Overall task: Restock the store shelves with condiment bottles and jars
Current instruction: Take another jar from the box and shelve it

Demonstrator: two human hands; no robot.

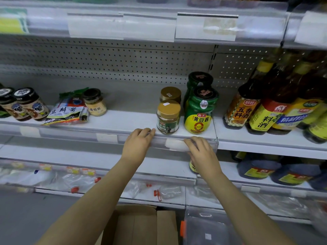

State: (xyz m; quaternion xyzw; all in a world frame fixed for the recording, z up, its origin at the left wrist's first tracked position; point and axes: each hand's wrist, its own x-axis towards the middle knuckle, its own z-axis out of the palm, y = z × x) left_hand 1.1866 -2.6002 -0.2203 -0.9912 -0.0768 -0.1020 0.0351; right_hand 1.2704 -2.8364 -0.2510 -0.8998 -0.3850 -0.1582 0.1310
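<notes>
Both hands empty: my left hand point(139, 138) rests flat, fingers together, on the shelf edge point(109, 132); my right hand point(200, 149) curls loosely over the price strip point(175, 145). Gold-lidded jar point(168, 119) stands just beyond my left fingertips, green jar point(199, 114) beside it. A careless forward nudge could topple either off the front.

Matt white metal shelf point(123, 121), perforated back panel point(106, 64); glossy green plastic jar point(198, 114); dull brown cardboard box point(141, 227).

Bare shelf point(123, 119) left of gold-lidded jars point(168, 119)
</notes>
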